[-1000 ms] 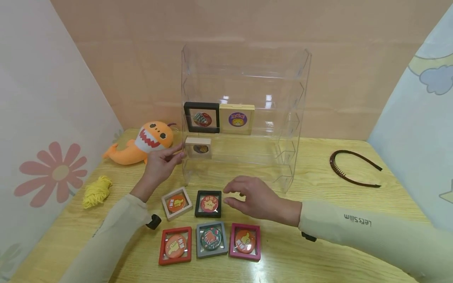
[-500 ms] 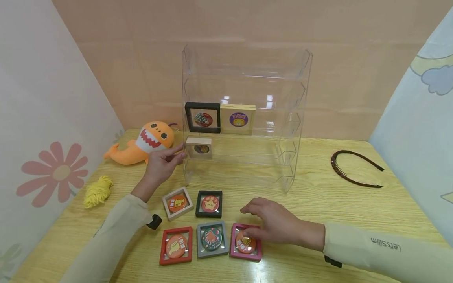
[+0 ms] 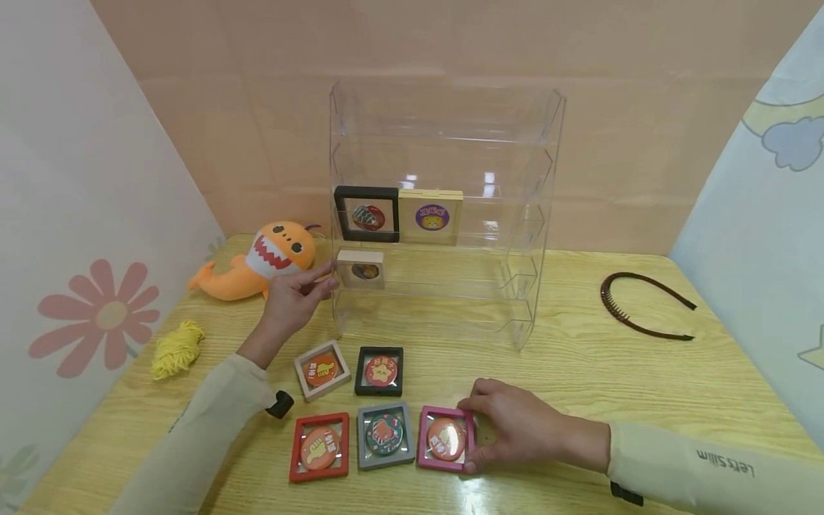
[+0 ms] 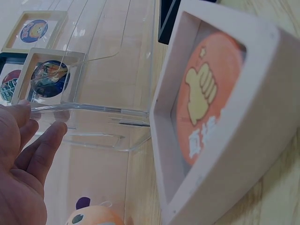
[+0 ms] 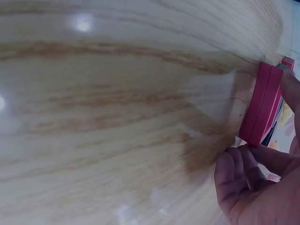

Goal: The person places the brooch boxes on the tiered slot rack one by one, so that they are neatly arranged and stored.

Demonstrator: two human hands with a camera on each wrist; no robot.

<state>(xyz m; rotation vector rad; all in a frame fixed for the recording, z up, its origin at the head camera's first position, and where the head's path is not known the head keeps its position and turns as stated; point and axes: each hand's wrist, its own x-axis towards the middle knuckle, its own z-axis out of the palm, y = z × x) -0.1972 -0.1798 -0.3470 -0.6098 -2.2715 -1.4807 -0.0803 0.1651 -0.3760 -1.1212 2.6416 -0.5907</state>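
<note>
Magenta frame (image 3: 423, 438) between parted right fingers (image 3: 478, 402)

The table (image 3: 644, 386) carries 5 frames (image 3: 386, 436), a rack (image 3: 526, 268), headband (image 3: 614, 303), plush (image 3: 234, 279) and yarn (image 3: 178, 349).

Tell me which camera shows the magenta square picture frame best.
The head view: it shows the magenta square picture frame face-up, including its round orange badge. The right wrist view mainly shows its sides, with the right hand holding it; the left wrist view doesn't show it.
</note>
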